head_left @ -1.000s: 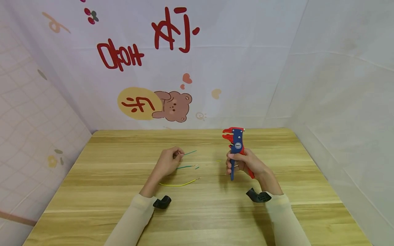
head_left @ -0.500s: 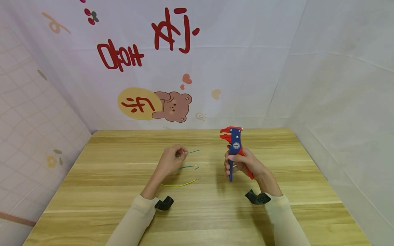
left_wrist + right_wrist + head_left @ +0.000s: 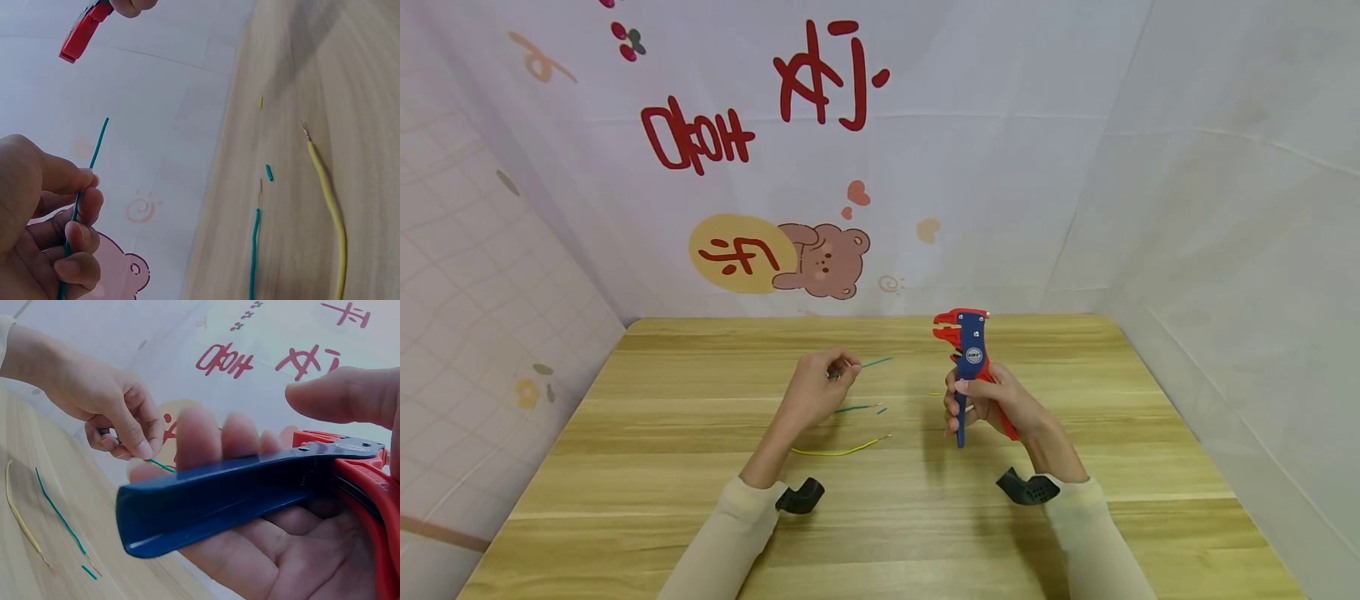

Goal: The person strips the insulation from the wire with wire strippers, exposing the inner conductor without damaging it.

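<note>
Where wires [image 3: 336, 215] lie, wooden table [image 3: 887, 542]; printed backdrop [image 3: 992, 158]

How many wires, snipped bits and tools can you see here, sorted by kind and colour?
Green wires: 2
Yellow wire: 1
Green bit: 1
Yellow bit: 1
Red-and-blue tool: 1
Total: 6

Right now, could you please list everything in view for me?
Wire stripper: one, blue and red, in right hand
Held wire: one, green, in left hand
Loose wire: one, green, on table
Curved wire: one, yellow, on table
Short pieces: two, green and yellow, on table
Table: one, light brown, beneath wires
Backdrop: one, white with red characters, behind table
Side panels: two, pale, beside table
Wrist devices: two, black, at wrists
Sleeves: two, cream, on forearms
Hands: two, above table
</note>
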A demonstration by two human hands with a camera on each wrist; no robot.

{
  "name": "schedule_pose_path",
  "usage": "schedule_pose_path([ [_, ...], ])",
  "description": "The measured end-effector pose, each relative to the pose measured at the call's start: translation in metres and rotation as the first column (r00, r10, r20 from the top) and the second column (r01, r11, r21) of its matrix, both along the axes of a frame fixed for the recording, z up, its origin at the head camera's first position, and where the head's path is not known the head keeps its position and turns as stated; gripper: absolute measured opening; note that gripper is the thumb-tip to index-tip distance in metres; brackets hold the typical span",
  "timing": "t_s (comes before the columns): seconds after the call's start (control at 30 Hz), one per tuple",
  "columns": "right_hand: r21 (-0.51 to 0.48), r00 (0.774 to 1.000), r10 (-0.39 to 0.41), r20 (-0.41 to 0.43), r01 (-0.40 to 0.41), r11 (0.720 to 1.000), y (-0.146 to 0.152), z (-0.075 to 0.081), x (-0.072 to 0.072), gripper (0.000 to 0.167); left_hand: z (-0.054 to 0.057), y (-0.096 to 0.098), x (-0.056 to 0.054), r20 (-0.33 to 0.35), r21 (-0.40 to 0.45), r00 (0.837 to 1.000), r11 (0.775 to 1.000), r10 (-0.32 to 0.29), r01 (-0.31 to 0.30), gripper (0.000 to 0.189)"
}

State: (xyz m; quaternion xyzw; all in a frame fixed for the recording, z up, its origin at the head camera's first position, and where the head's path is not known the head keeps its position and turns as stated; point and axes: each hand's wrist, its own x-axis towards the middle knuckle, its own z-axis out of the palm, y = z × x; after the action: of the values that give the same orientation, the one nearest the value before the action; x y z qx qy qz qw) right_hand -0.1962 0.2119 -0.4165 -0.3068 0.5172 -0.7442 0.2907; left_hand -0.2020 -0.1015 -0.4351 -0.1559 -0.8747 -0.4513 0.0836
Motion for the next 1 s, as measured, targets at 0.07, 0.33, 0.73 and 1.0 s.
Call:
schedule_pose_path([
  [0.07,0.007,1.0,-0.015,-0.023,0.015,1.0,-0.001,0.002,0.002,0.013,0.004,0.001,0.001,-0.006,0.008,1.0,1.0,-0.002,0.002,0.008],
  [0.33,0.051,0.992,-0.084,-0.093,0.089,0.995,-0.005,0.005,0.006,0.009,0.015,0.003,0.004,-0.064,0.026,0.998,1.0,0.0,0.002,0.007],
  [0.73,0.1,0.987,-0.103,-0.121,0.115,0.988,-0.012,0.008,0.008,0.008,0.033,0.004,0.012,-0.124,0.046,0.992,0.999,-0.023,0.029,0.005],
  [1.0,0.088,0.991,-0.065,-0.115,0.075,0.993,-0.015,0.009,0.009,0.007,0.039,0.004,0.013,-0.124,0.07,0.992,0.997,-0.03,0.039,0.006],
])
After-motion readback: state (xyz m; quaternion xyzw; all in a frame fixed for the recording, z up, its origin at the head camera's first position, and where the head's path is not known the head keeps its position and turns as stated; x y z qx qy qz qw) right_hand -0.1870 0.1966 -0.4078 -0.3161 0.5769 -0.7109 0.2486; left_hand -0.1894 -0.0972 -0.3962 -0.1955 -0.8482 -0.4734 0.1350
